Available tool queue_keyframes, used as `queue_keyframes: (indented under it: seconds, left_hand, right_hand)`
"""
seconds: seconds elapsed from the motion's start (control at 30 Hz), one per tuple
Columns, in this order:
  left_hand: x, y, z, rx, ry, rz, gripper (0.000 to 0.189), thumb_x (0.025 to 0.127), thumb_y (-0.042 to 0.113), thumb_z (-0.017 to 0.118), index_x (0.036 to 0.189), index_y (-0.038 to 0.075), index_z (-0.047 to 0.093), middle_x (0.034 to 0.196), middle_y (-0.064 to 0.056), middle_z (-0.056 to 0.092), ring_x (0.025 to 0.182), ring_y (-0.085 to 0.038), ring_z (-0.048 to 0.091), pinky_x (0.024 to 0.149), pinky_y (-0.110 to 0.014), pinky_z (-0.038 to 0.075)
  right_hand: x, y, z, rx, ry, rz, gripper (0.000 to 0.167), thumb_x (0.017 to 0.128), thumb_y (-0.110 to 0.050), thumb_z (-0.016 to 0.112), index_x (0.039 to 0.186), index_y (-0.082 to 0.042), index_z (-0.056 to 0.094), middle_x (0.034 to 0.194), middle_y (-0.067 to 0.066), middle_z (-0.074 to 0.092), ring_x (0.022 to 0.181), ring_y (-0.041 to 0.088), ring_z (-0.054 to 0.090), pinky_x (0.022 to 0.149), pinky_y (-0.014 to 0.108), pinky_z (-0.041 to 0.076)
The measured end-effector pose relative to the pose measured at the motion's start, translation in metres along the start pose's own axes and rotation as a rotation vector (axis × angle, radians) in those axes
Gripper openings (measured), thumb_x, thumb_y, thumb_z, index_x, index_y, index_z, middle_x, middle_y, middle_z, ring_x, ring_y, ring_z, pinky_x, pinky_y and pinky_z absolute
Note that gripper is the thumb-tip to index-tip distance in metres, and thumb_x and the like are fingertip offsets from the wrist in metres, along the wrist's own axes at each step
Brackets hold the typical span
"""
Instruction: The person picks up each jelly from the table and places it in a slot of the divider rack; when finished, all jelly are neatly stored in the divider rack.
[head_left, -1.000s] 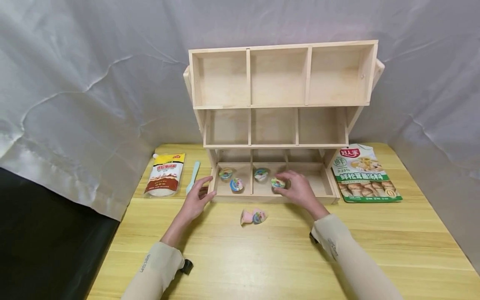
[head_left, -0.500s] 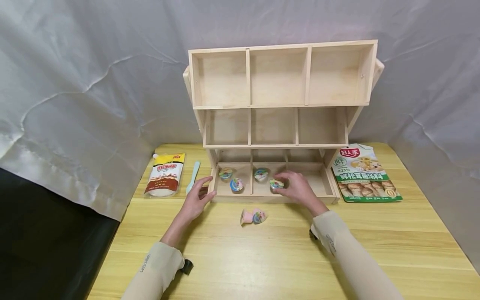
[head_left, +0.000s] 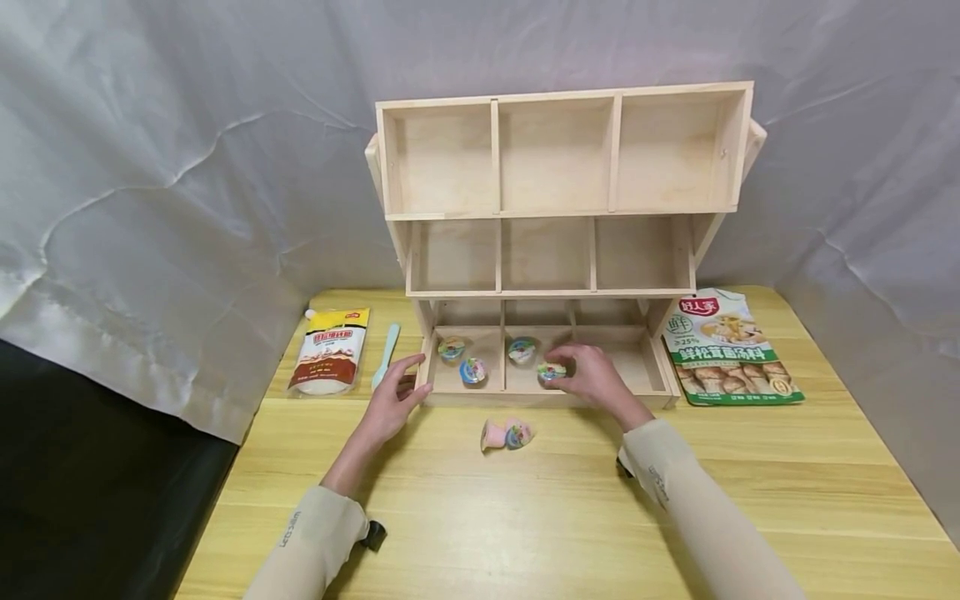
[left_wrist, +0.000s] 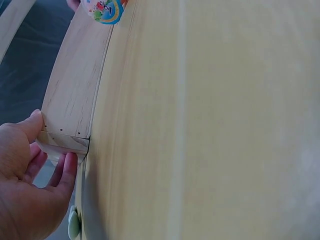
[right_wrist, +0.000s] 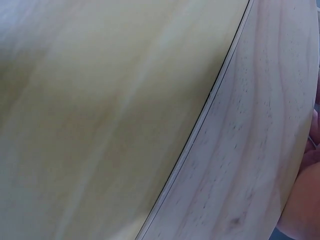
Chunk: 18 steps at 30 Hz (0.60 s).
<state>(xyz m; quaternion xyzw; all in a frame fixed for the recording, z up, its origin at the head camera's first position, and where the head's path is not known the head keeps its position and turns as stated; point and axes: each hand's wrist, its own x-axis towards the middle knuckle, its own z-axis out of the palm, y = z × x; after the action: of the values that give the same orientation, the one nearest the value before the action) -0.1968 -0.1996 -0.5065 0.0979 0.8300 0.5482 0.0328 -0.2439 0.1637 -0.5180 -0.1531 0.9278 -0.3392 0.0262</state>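
Observation:
A stepped wooden storage rack (head_left: 558, 213) stands at the back of the table, its lowest tray nearest me. My left hand (head_left: 392, 402) grips that tray's front left corner, thumb and fingers on either side of it in the left wrist view. In the tray's middle compartment my right hand (head_left: 596, 379) pinches a small jelly cup (head_left: 551, 372) with a printed lid. Behind it lies another jelly cup (head_left: 522, 350). The left compartment holds a yellowish jelly cup (head_left: 452, 348) and a blue-rimmed one (head_left: 473, 371). The right wrist view mostly hides the right hand behind the tray's front wall.
In front of the rack, a pink jelly cup (head_left: 492, 435) lies on its side against another jelly cup (head_left: 519, 434). At the left are a red-and-white pouch (head_left: 328, 350) and a pale green spoon-like utensil (head_left: 387, 350). A green-and-white food packet (head_left: 735, 348) lies at the right.
My right hand has shifted slightly left and toward me with the jelly cup, inside the middle compartment. The left hand has kept its place on the corner.

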Motion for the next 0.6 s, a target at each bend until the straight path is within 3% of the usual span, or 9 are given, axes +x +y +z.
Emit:
queue_keyframes:
  seconds: [0.6]
  left_hand:
    - [-0.0009, 0.0029, -0.0007, 0.016, -0.008, -0.008, 0.056, 0.102, 0.005, 0.063, 0.154, -0.003, 0.042, 0.158, -0.027, 0.038, 0.133, -0.051, 0.052, 0.115, -0.059, 0.045]
  right_hand:
    - [-0.0003, -0.0028, -0.0022, 0.009, -0.031, -0.013, 0.050, 0.084, -0.020, 0.087, 0.129, -0.005, 0.070, 0.129, 0.015, 0.071, 0.121, 0.038, 0.063, 0.111, 0.060, 0.047]
